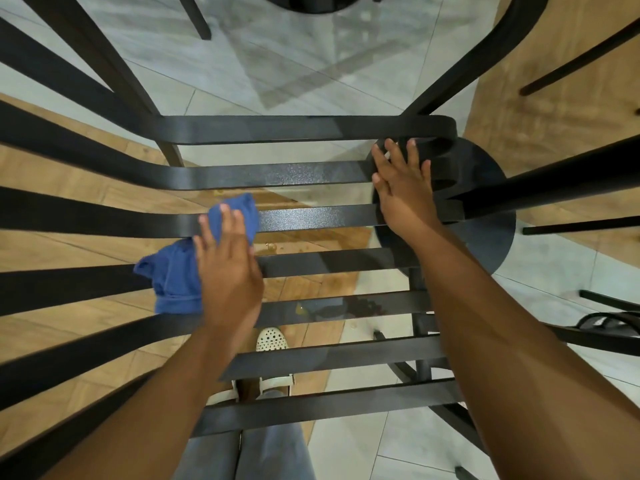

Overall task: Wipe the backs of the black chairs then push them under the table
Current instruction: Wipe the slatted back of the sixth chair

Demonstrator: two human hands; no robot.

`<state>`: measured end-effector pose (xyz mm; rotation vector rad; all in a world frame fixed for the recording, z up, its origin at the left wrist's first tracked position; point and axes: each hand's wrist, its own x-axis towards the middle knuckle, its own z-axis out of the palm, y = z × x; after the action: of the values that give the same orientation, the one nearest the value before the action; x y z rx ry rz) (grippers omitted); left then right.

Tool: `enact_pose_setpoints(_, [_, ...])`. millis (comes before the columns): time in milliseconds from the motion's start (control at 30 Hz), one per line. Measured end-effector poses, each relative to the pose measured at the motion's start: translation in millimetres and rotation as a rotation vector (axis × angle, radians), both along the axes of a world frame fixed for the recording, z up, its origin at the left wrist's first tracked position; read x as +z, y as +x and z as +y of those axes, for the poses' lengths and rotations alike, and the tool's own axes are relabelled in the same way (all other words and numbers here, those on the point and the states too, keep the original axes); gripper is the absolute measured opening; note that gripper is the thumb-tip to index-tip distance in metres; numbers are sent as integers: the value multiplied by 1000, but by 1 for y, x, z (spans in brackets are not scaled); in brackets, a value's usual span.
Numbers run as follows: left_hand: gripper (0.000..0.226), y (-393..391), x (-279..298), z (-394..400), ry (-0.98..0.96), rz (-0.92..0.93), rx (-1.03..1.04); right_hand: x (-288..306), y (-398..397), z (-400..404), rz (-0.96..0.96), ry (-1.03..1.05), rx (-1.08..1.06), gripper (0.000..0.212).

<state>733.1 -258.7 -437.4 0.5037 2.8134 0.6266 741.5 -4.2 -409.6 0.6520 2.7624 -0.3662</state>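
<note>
Presently: chair (277, 128), black, slatted back, directly below. Left hand (228, 271), fingers straight, presses cloth (176, 282) onto a middle slat (311, 216). Right hand (405, 192), fingers spread flat on the slats' right end, holds nothing. Risk: the ungripped cloth may slip between slats to the floor (69, 247).

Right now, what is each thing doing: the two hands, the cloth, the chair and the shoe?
left hand: fingers straight, pressing the blue cloth onto the slats.
blue cloth: crumpled, lying across the slats under the left hand.
right hand: open, flat against the right end of the slats.
black chair: slatted back under both hands.
white shoe: on the floor, seen through the slats.
</note>
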Motion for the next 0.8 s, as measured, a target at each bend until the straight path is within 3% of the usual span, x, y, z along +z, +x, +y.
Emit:
enact_pose_setpoints(100, [47, 23, -1, 41, -38, 83, -250, 2, -2, 3, -19, -40, -7, 46])
enact_pose_setpoints(233, [60, 57, 10, 114, -102, 78, -400, 6, -5, 7, -48, -123, -20, 48])
enact_pose_setpoints(333, [57, 61, 17, 145, -84, -104, -400, 11, 2, 2, 16, -183, -68, 48])
enact_pose_setpoints(433, [54, 48, 25, 131, 211, -275, -453, 15, 23, -26, 302, -273, -279, 43])
enact_pose_setpoints(500, [52, 39, 28, 103, 439, -278, -406, 19, 36, -54, 458, -325, -396, 42])
enact_pose_setpoints(533, [50, 35, 27, 87, 442, -233, -349, 20, 42, -67, 501, -324, -420, 43])
enact_pose_setpoints(600, [45, 26, 22, 57, 302, -138, -230, 18, 51, -91, 516, -261, -428, 45])
enact_pose_setpoints(667, [42, 14, 17, 34, 133, -64, -164, 8, 60, -110, 386, -182, -398, 57])
enact_pose_setpoints(800, [48, -11, 8, 0, -67, -78, -261, -13, 56, -133, 96, 94, -301, 82])
